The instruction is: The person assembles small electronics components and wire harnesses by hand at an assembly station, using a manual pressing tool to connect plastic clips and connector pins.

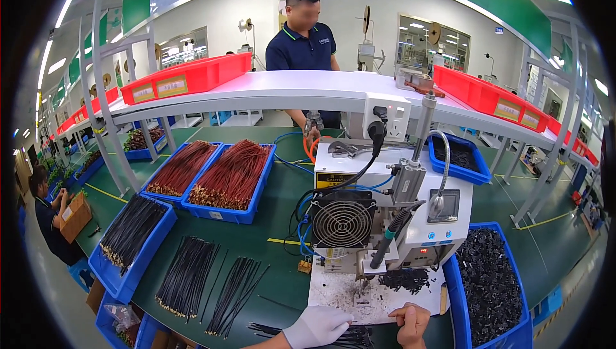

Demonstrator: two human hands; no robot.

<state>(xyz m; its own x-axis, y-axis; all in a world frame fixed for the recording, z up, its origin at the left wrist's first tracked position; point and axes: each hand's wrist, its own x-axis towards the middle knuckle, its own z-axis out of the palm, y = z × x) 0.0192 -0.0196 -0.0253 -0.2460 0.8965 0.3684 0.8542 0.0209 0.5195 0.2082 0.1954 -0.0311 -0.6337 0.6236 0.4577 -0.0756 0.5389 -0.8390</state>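
Observation:
My left hand (pixel 317 327), in a white glove, is at the front edge of the machine's pale base plate (pixel 327 296), fingertips pinched together. A thin black cable (pixel 277 301) runs toward it from the left, and more black cables (pixel 360 337) lie under and beside it. What the fingertips hold is too small to tell. My bare right hand (pixel 410 324) is curled at the plate's right front, thumb against the fingers; anything inside is hidden. Ahead stands a bench machine (pixel 420 211) with a teal-and-black soldering handle (pixel 385 241) above a small metal fixture (pixel 363 300). Small black plastic parts (pixel 405 280) lie on the plate.
Black cable bundles (pixel 186 276) lie left on the green bench (pixel 276 272). Blue bins hold black cables (pixel 133 228) and red cables (pixel 236 174). A blue bin (pixel 527 323) of black parts stands right. Opposite, a person (pixel 301 44) reaches behind the machine, below a white shelf (pixel 308 83).

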